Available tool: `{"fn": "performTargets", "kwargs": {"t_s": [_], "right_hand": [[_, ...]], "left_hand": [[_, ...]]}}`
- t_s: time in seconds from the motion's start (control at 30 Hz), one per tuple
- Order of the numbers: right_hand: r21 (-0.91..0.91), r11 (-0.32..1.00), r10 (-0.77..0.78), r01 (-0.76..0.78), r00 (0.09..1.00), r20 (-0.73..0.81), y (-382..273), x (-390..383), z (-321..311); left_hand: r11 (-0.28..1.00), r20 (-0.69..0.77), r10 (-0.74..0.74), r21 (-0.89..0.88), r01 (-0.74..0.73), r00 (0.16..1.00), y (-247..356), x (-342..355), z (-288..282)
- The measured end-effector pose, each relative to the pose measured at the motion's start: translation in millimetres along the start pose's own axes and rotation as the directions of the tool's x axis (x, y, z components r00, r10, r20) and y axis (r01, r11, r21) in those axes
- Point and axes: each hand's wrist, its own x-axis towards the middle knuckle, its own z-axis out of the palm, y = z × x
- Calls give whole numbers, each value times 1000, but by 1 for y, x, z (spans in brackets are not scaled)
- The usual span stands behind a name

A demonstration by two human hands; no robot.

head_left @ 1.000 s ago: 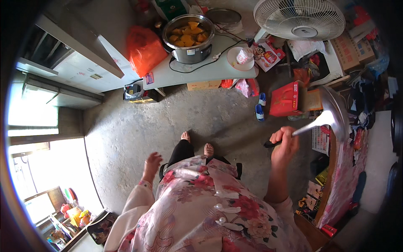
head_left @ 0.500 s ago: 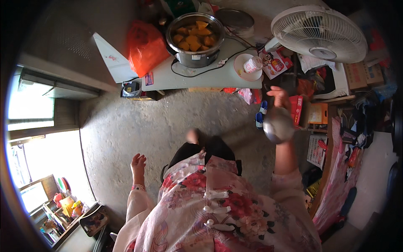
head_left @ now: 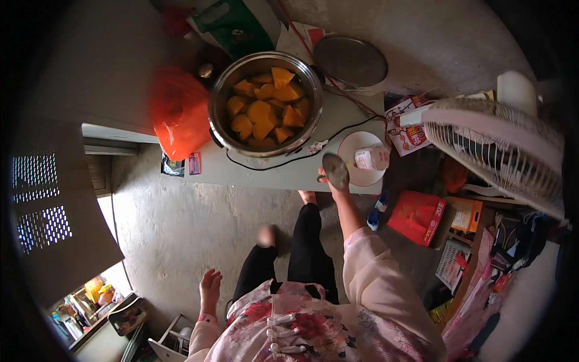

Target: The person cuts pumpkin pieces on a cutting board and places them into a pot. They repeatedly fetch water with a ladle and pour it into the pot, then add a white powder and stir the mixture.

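Note:
My right hand (head_left: 325,180) is closed on the edge of a round grey metal disc (head_left: 336,171), whose exact kind I cannot make out. It is at the front edge of the light table (head_left: 271,175), just left of a white plate (head_left: 350,176) with a white-and-red cup-shaped package (head_left: 371,158) on it. Behind and to the left stands a large steel pot (head_left: 216,118), uncovered and filled with orange pumpkin chunks (head_left: 260,114) in liquid. My left hand (head_left: 210,286) hangs low over the floor by my side, open, with nothing in it.
A red plastic bag (head_left: 178,114) sits left of the pot; a dark round lid (head_left: 351,60) lies behind. A black cord (head_left: 265,169) runs along the table. At the right are a white fan (head_left: 494,145) and a red box (head_left: 416,217).
I have stepped closer to the table. My right hand has swung left with the metal disc, from beside the red box to the table's front edge. The left hand stays low.

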Motion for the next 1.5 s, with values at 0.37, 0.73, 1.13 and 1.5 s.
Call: {"fn": "performTargets", "kwargs": {"t_s": [0.37,0.73,1.13,1.5], "right_hand": [[408,693,721,-595,581,-377,-76,257,-62],[474,767,630,-432,648,-429,-41,306,-63],[-755,655,-396,27,864,-312,-275,152,-31],[-542,-100,-457,834,445,770,-300,75,62]], "left_hand": [[980,-51,139,151,-129,989,104,5,96],[992,-110,85,101,-74,990,104,-18,101],[961,-32,256,112,-251,966,94,-21,75],[975,-167,220,69,-211,961,12,-47,23]]}}
